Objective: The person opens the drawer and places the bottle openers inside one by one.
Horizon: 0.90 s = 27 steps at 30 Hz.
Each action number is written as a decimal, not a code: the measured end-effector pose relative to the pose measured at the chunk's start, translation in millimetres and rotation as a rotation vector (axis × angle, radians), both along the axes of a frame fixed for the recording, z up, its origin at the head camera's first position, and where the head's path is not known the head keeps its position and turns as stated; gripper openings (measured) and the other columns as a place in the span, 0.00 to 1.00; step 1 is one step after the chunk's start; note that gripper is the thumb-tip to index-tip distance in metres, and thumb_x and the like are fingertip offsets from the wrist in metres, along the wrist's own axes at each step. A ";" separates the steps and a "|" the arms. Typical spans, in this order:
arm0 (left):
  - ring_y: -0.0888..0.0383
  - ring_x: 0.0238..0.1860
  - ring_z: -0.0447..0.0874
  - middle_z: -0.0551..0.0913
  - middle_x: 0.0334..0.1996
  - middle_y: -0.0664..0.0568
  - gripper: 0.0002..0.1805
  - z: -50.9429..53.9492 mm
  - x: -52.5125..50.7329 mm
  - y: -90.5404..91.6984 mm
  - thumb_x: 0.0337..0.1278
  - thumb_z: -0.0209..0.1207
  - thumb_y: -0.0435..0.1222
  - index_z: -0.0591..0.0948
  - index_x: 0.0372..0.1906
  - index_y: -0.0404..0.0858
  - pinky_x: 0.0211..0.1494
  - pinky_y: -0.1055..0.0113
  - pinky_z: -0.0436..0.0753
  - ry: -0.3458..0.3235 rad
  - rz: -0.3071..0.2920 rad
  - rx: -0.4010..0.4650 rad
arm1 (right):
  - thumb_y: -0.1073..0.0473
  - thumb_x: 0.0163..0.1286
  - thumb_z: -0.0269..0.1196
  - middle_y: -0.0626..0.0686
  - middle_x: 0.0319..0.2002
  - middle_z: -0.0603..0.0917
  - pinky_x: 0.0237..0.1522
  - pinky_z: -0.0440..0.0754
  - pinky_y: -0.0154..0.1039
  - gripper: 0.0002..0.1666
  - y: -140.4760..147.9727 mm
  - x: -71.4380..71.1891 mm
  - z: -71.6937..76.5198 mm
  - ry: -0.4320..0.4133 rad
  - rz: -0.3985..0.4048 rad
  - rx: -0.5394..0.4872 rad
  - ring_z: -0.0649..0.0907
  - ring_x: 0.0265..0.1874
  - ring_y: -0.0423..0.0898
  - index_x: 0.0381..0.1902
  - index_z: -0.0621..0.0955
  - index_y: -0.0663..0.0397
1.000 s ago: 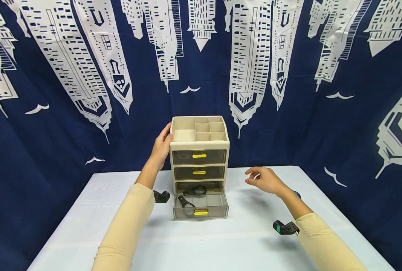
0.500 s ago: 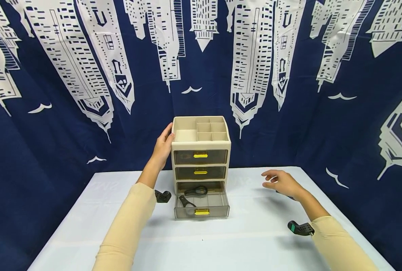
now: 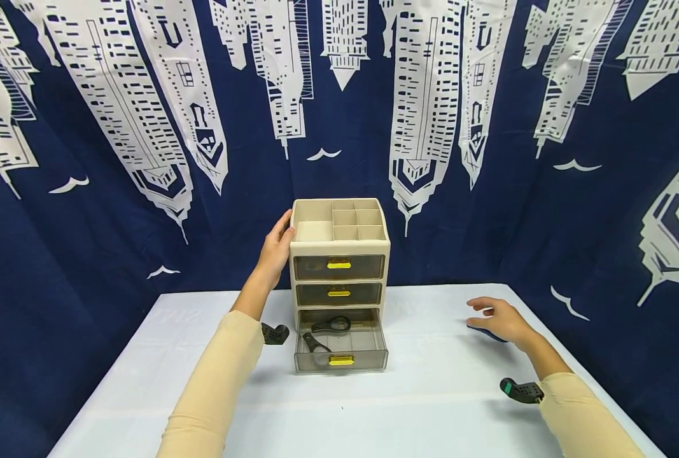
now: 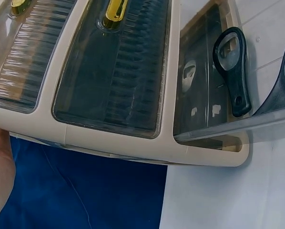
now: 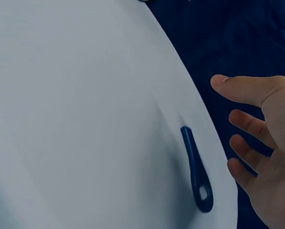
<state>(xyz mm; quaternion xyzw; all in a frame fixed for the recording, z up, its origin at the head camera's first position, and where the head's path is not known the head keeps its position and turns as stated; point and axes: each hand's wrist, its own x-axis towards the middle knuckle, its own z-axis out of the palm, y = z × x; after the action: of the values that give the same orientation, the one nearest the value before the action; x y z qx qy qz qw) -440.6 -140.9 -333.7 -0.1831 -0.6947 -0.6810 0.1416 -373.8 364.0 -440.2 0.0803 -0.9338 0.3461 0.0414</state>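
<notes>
A cream drawer cabinet (image 3: 339, 247) stands at the back middle. My left hand (image 3: 273, 254) rests on its left side, fingers fairly straight and thumb at the upper edge. The bottom drawer (image 3: 370, 364) is pulled out. Inside lie two black tools with rounded heads, one black-handled tool (image 4: 239, 95) and another black tool (image 4: 278, 90) that is partly cut off. To the right, my right hand (image 3: 499, 319) hovers with loosely bent, parted fingers over a dark blue, slim handle-shaped thing (image 5: 195, 164) with a hole near one end. The fingers appear apart from it.
Two upper drawers with yellow pulls, such as the top one (image 3: 339, 265), are closed. The cabinet's top has divided compartments. A white cloth covers the table (image 3: 408, 407), whose right edge runs close to the blue thing. A navy patterned curtain (image 3: 247, 191) hangs behind.
My right hand has moved right and lower, from beside the cabinet to over the blue thing. The left hand stays on the cabinet, and the bottom drawer stays pulled out.
</notes>
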 end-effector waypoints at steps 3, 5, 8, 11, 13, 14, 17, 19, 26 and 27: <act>0.49 0.73 0.65 0.61 0.79 0.45 0.30 -0.7 -0.7 -0.2 0.84 0.45 0.37 0.58 0.83 0.45 0.74 0.52 0.64 0.005 0.002 0.003 | 0.53 0.67 0.73 0.73 0.62 0.75 0.57 0.75 0.64 0.37 6.5 2.3 -5.8 -0.014 -0.022 -0.006 0.72 0.61 0.73 0.66 0.76 0.69; 0.49 0.74 0.64 0.60 0.79 0.46 0.30 -0.9 -1.2 -0.2 0.84 0.45 0.37 0.58 0.83 0.45 0.74 0.52 0.64 0.008 0.004 0.003 | 0.53 0.66 0.74 0.74 0.64 0.73 0.57 0.74 0.66 0.38 11.0 3.0 -10.2 -0.020 -0.036 0.001 0.71 0.62 0.75 0.66 0.75 0.69; 0.50 0.74 0.63 0.60 0.79 0.47 0.30 -1.3 -1.8 -0.8 0.84 0.45 0.37 0.58 0.83 0.45 0.74 0.52 0.63 0.004 0.005 0.000 | 0.52 0.64 0.75 0.76 0.66 0.71 0.58 0.72 0.68 0.41 18.5 1.1 -19.2 -0.024 -0.048 0.026 0.70 0.62 0.76 0.67 0.75 0.70; 0.49 0.75 0.62 0.59 0.80 0.46 0.30 1.3 1.2 -1.5 0.84 0.45 0.38 0.58 0.83 0.45 0.75 0.52 0.63 0.003 -0.008 -0.005 | 0.53 0.63 0.76 0.76 0.65 0.72 0.60 0.70 0.68 0.41 26.3 -2.1 -32.4 -0.031 -0.036 0.034 0.72 0.62 0.74 0.67 0.75 0.71; 0.49 0.75 0.62 0.59 0.80 0.46 0.30 0.8 0.3 -1.4 0.84 0.44 0.38 0.57 0.83 0.45 0.74 0.51 0.63 0.007 -0.015 -0.007 | 0.55 0.64 0.76 0.76 0.62 0.74 0.61 0.69 0.68 0.40 30.5 -2.4 -39.6 -0.033 -0.022 0.029 0.74 0.60 0.72 0.66 0.75 0.73; 0.48 0.75 0.62 0.59 0.80 0.45 0.30 0.7 -0.1 -1.0 0.84 0.44 0.38 0.57 0.83 0.44 0.74 0.51 0.63 0.011 -0.019 -0.006 | 0.56 0.64 0.75 0.76 0.61 0.76 0.61 0.69 0.68 0.38 32.1 -2.2 -42.3 -0.026 -0.013 0.027 0.75 0.59 0.71 0.64 0.76 0.74; 0.48 0.75 0.63 0.59 0.79 0.45 0.30 1.5 -0.6 0.0 0.84 0.44 0.37 0.57 0.83 0.43 0.74 0.51 0.64 0.014 -0.014 -0.002 | 0.60 0.65 0.74 0.71 0.55 0.80 0.59 0.71 0.66 0.30 34.3 -1.7 -46.6 0.017 -0.002 0.045 0.78 0.54 0.67 0.60 0.80 0.73; 0.49 0.75 0.63 0.60 0.79 0.45 0.30 -0.7 -4.2 -0.2 0.84 0.45 0.37 0.58 0.83 0.44 0.74 0.51 0.64 0.018 -0.004 -0.001 | 0.63 0.65 0.72 0.69 0.52 0.82 0.58 0.72 0.65 0.24 34.0 -1.9 -47.2 0.061 0.004 0.068 0.79 0.53 0.67 0.55 0.83 0.72; 0.49 0.74 0.64 0.60 0.79 0.45 0.30 -1.0 -4.4 -0.7 0.83 0.45 0.36 0.59 0.83 0.45 0.74 0.51 0.64 0.015 -0.004 0.001 | 0.67 0.65 0.70 0.68 0.47 0.85 0.55 0.74 0.67 0.11 31.9 -4.3 -50.3 0.168 0.032 0.170 0.80 0.52 0.72 0.45 0.88 0.65; 0.49 0.74 0.64 0.60 0.79 0.45 0.30 -1.4 -4.5 -0.8 0.83 0.45 0.36 0.59 0.83 0.45 0.74 0.51 0.65 0.013 -0.004 0.003 | 0.68 0.65 0.70 0.67 0.46 0.85 0.55 0.74 0.67 0.11 31.6 -4.7 -50.6 0.176 0.036 0.181 0.80 0.51 0.71 0.45 0.88 0.65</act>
<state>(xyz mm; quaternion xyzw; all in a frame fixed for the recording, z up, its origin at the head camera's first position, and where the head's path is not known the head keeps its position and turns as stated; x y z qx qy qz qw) -445.0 -141.7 -335.1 -0.1886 -0.6925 -0.6810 0.1451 -378.5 395.7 -490.8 0.1304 -0.9524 0.2528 0.1097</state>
